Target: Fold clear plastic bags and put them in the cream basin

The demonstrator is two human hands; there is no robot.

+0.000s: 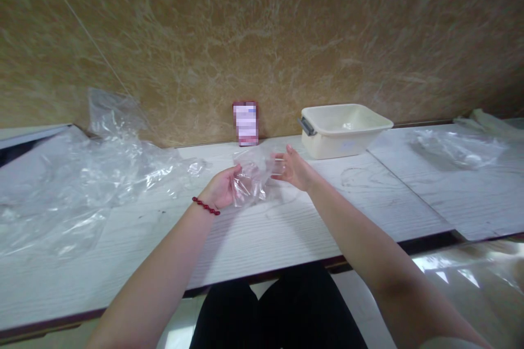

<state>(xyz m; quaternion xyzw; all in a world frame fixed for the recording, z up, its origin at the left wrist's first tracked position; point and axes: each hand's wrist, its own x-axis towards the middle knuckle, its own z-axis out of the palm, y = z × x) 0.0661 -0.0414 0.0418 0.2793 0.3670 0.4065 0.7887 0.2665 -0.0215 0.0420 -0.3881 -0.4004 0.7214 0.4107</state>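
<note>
A clear plastic bag (250, 177) is held up just above the white table in front of me. My left hand (223, 188), with a red bead bracelet (206, 205) at the wrist, pinches the bag's left side between thumb and fingers. On the other side, my right hand (295, 169) has its fingers apart and its thumb raised. Its fingertips reach to the bag's right edge, partly behind or inside the film; which of these I cannot tell.
A phone (246, 124) leans upright against the marbled wall. Right of it stands a cream plastic bin (341, 144) with a grey latch. Many clear bags (123, 169) are heaped at the left, and more clear film (460, 147) lies at the far right. The white table (262, 245) ends near my legs.
</note>
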